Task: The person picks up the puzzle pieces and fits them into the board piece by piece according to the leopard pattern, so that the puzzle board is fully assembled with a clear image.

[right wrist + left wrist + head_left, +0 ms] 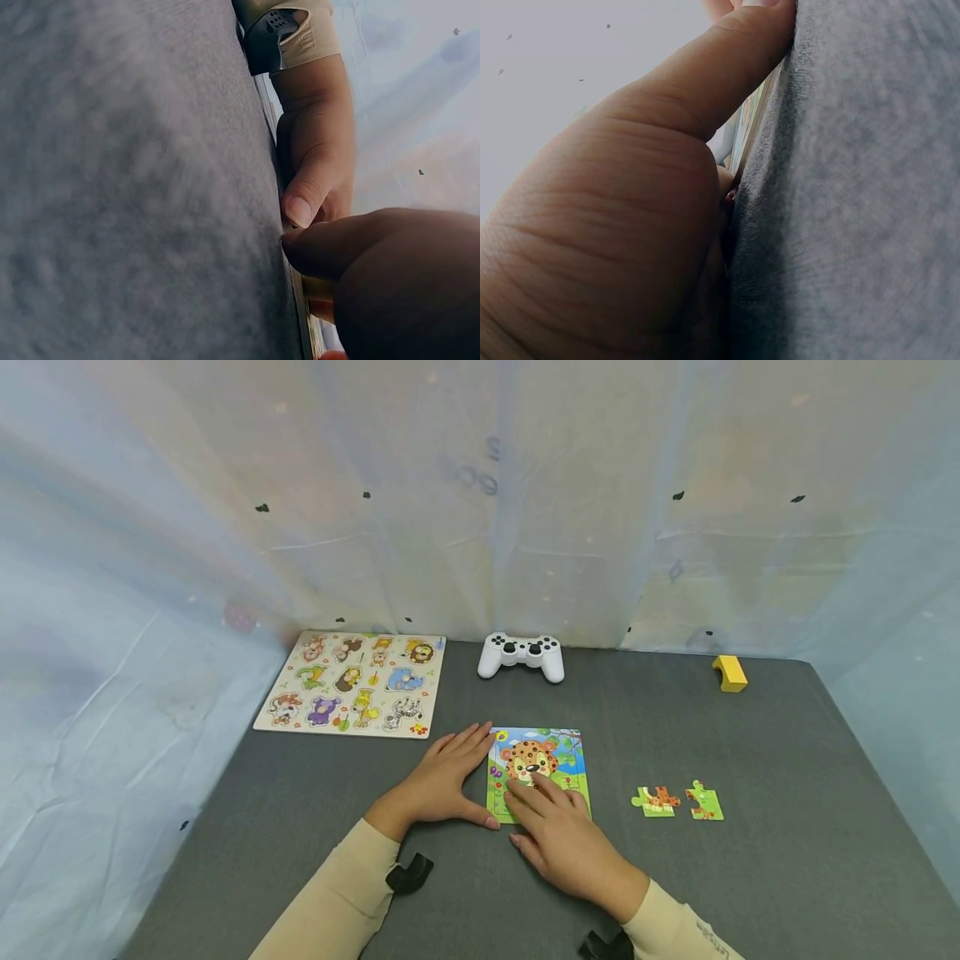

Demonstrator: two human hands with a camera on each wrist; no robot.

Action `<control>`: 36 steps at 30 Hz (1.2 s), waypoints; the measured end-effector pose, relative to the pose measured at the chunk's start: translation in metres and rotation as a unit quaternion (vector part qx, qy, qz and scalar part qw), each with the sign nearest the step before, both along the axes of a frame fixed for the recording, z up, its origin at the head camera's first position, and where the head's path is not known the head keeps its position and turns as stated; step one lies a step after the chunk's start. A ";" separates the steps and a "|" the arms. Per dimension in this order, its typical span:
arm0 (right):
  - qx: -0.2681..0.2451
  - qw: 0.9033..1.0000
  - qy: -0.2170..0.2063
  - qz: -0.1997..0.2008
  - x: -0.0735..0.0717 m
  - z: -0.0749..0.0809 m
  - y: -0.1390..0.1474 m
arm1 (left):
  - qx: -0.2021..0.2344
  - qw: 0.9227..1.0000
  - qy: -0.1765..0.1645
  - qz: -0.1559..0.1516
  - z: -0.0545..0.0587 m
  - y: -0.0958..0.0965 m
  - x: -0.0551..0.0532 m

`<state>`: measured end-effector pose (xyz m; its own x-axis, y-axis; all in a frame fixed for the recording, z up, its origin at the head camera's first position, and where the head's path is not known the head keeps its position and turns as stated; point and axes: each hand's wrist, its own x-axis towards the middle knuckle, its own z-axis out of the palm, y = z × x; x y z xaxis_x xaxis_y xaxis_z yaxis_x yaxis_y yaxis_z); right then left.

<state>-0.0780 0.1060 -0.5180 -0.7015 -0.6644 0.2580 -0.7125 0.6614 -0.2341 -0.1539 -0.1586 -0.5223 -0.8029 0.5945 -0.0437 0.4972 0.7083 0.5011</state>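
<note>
A small leopard jigsaw puzzle (564, 756) lies flat on the dark grey table, its picture showing a spotted face on blue and green. My left hand (442, 781) rests along its left edge, fingers extended and thumb spread toward the lower left corner. My right hand (570, 839) reaches over the lower part, its fingertips touching the picture and hiding some of it. In the right wrist view, the left thumb (306, 199) appears close to the right thumb (307, 251). Two loose puzzle pieces, one (658, 802) and another (705, 802), lie apart to the right.
A wooden animal peg board (386, 720) lies at the back left. A white game controller (521, 653) sits behind the puzzle, and a yellow arched block (731, 675) stands at the back right. Pale sheeting (585, 527) hangs behind the grey table (810, 827).
</note>
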 end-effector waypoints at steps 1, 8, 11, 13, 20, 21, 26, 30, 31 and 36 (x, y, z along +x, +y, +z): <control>-0.002 1.000 -0.005 0.000 0.000 -0.001 0.000 | 0.000 1.000 0.000 0.000 0.000 0.000 0.000; -0.030 0.998 -0.060 -0.004 0.000 -0.005 0.002 | 0.004 1.000 -0.001 0.002 0.000 -0.001 0.000; -0.037 0.996 -0.082 -0.008 0.000 -0.005 0.003 | 0.005 1.000 -0.001 0.002 0.001 -0.002 0.000; -0.042 0.995 -0.093 -0.009 -0.001 -0.006 0.004 | 0.006 1.000 -0.002 0.002 0.001 -0.002 0.000; -0.119 0.986 -0.115 -0.002 -0.005 -0.006 0.006 | -0.001 1.000 -0.004 0.003 0.003 -0.001 0.001; -0.133 0.985 -0.113 -0.002 -0.006 -0.005 0.007 | 0.002 1.000 -0.004 0.004 0.003 -0.001 0.001; -0.197 0.974 -0.110 -0.014 -0.007 -0.002 0.016 | 0.012 1.000 -0.005 0.003 0.003 0.000 0.002; -0.243 0.962 -0.121 -0.031 -0.007 0.001 0.026 | 0.020 1.000 -0.001 0.002 0.000 0.000 0.002; -0.254 0.958 -0.128 -0.034 -0.007 0.002 0.029 | 0.022 1.000 0.002 0.001 -0.001 0.000 0.002; -0.289 0.943 -0.159 -0.045 -0.009 0.005 0.047 | 0.023 1.000 0.005 -0.004 -0.002 -0.001 0.001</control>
